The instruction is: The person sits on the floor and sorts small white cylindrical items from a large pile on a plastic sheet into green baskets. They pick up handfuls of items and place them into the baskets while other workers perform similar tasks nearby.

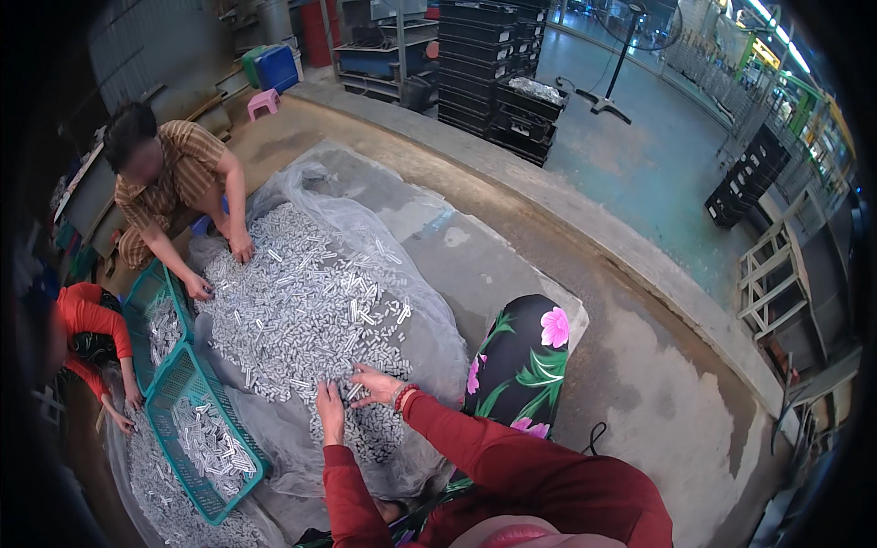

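Observation:
A wide heap of small silvery metal pieces [283, 292], short stubs mixed with longer pieces, lies on a pale mesh sheet [425, 310] on the ground. At the heap's near edge my left hand [330, 416] touches the pieces with its fingers stretched out. Just to its right, my right hand [373, 385] reaches over the heap, fingers extended and apart, a red bead bracelet on the wrist. I see nothing gripped in either hand. A green plastic basket [258, 461] of longer silvery pieces stands to my left.
A person in a striped shirt [187, 160] works the heap's far left with both hands. Another person in a red top [87, 315] reaches into a second pile [151, 484] beside another green basket [151, 279]. Black crates [475, 68] stand stacked beyond a low concrete kerb [512, 178].

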Demonstrator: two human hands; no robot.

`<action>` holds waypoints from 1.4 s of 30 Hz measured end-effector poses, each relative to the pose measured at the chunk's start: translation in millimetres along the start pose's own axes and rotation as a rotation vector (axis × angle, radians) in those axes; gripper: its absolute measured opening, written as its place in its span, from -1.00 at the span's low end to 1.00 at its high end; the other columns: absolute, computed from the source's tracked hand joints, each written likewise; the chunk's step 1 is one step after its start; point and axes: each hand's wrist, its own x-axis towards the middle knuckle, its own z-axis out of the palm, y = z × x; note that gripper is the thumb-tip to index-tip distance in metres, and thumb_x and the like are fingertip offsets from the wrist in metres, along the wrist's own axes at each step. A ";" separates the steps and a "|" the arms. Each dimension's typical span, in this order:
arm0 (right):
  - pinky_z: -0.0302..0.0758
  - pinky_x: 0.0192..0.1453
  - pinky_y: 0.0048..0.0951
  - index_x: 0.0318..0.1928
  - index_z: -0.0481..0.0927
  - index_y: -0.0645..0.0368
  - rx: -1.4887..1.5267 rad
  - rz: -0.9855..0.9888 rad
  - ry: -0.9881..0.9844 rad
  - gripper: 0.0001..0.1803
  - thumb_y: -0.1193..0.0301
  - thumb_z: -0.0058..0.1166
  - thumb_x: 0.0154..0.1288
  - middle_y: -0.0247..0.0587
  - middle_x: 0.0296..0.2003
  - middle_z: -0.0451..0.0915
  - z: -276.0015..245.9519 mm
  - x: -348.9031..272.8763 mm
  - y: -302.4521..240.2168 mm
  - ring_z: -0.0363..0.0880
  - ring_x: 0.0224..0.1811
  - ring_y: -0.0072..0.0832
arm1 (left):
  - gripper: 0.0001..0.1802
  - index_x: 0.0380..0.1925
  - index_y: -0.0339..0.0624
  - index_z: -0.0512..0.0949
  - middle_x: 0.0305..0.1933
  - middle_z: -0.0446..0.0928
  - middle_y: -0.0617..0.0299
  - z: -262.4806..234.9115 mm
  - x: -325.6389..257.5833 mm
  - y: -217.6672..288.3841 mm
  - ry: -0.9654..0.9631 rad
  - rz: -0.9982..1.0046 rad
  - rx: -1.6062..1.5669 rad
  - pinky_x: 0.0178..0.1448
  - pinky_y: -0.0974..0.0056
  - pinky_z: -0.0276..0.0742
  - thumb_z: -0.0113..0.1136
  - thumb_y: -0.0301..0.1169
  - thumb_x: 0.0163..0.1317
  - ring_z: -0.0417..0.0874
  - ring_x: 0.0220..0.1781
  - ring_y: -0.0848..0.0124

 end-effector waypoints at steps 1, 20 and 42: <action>0.54 -0.12 -0.16 0.29 -0.11 0.10 -0.019 -0.028 -0.013 -0.23 0.52 0.00 0.13 -0.09 0.24 -0.10 -1.5 -4.8 -3.1 0.22 0.13 -0.29 | -0.71 -0.20 -0.40 0.39 -0.24 0.48 -0.14 -3.1 -6.0 4.3 -0.062 -0.027 0.008 -0.09 0.17 0.33 -0.14 -0.36 0.24 0.49 -0.18 0.05; 0.50 -0.13 -0.12 0.21 0.06 0.20 -0.027 -0.025 0.032 -0.47 0.49 -0.15 0.24 0.02 -0.08 0.41 -42.1 39.0 8.7 0.47 -0.07 -0.12 | -0.65 -0.37 -0.16 0.42 -0.65 0.44 0.27 -55.4 -15.5 -4.9 -0.109 -0.475 -0.303 -0.36 0.36 0.44 0.29 -0.19 -0.02 0.59 -0.36 0.34; 0.39 -0.10 -0.15 -0.21 0.49 0.40 -1.798 -0.454 0.053 -0.39 0.07 0.18 -0.10 0.19 -0.27 0.52 -79.1 175.1 -7.2 0.49 -0.20 0.00 | -0.74 -0.12 -0.20 0.24 -0.32 0.50 -0.02 -57.6 -37.2 -12.4 -0.145 -0.525 -0.953 -0.41 0.22 0.57 -0.04 -0.38 0.22 0.59 -0.40 0.30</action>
